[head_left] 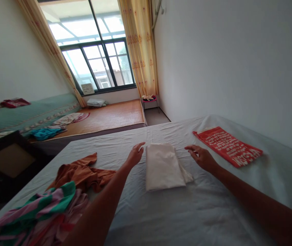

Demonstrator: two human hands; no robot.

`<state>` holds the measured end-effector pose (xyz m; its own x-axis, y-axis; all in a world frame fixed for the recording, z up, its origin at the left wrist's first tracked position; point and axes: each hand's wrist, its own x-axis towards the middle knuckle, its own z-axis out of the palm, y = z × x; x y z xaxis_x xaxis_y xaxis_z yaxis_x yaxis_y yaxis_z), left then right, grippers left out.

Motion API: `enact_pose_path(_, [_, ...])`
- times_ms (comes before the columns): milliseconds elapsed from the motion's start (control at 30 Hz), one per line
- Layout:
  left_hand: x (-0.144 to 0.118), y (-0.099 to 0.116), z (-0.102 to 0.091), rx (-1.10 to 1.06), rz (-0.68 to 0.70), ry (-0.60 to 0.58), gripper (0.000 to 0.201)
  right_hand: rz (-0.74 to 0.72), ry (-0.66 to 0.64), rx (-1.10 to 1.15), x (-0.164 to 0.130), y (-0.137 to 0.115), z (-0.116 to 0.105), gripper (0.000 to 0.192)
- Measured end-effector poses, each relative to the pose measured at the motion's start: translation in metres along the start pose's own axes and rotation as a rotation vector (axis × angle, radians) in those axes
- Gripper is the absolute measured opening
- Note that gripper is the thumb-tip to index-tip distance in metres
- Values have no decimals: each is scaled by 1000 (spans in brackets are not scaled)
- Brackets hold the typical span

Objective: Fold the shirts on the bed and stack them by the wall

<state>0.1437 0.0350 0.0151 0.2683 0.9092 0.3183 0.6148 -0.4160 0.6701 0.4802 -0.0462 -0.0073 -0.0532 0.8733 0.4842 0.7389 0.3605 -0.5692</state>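
Note:
A cream-coloured cloth point(162, 167), folded into a rough rectangle, lies on the pale sheet of the bed point(130, 212). One loose corner of it sticks out at the lower right. Just left of its far corner, my left hand point(135, 154) hovers with curved fingers apart and nothing in them. My right hand point(201, 157) is raised to the right of the cloth, fingers loosely bent and holding nothing. Farther right lies a flat red folded cloth point(228, 145) with white lettering.
To the left lie a rust-brown garment point(79, 172) and a heap of green and pink striped clothes point(40, 208). Beyond the bed stands a second, mat-covered bed point(110, 114) under the window. A white wall point(228, 61) borders the right side. A dark cabinet point(10, 164) stands at left.

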Motion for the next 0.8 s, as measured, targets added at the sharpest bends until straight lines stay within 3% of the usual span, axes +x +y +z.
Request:
enact_pose_path(167, [20, -18, 20, -210, -7, -98, 37, -250, -208, 43, 9, -70, 33, 28])
enact_pose_path(267, [23, -24, 25, -183, 4, -90, 41, -304, -278, -10, 12, -90, 53, 28])
enact_pose_path(433, [17, -37, 20, 61, -92, -22, 38, -351, -286, -175, 8, -72, 80, 36])
enact_pose_path(500, [16, -35, 16, 125, -45, 38, 34, -347, -285, -189, 6, -59, 86, 39])
enact_pose_path(600, [14, -19, 8, 110, 130, 145, 29, -343, -290, -172, 6, -45, 90, 40])
enact_pose_path(667, [8, -2, 5, 61, 259, 90, 30, -327, -251, -152, 7, -39, 91, 40])
enact_pose_path(800, [-20, 22, 10, 123, 478, -171, 32, -228, -75, -97, 8, -31, 90, 45])
